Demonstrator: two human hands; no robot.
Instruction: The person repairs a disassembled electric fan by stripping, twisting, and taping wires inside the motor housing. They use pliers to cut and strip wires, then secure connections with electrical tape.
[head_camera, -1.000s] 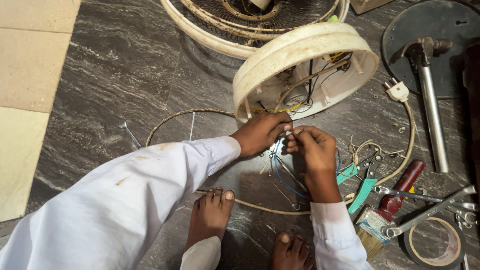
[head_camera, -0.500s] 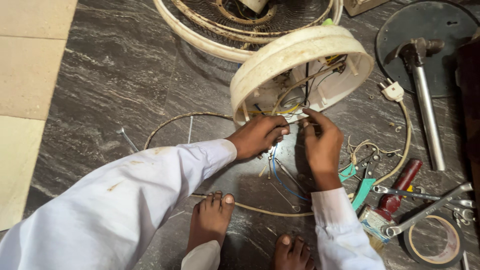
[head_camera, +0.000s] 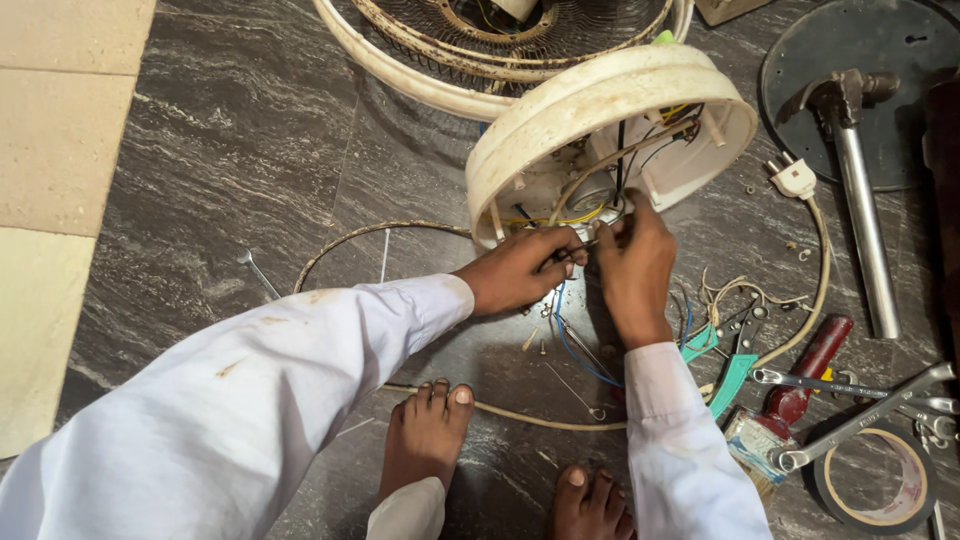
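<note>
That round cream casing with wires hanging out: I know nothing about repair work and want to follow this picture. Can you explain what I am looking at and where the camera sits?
The camera is worn on the person's head and looks straight down, so you see their own white sleeves, both hands and bare feet on a dark stone floor.

The cream casing is a round housing tipped on its edge, open side toward the person, with yellow, black and other wires showing inside. The left hand and right hand meet at its lower rim, pinching thin wires between the fingertips; a blue wire trails down from there.

To the right lie teal-handled pliers, a red-handled tool, metal spanners, a roll of tape, a white plug on a cream cord, and a metal pole on a round dark base. A wire grille lies above.
</note>
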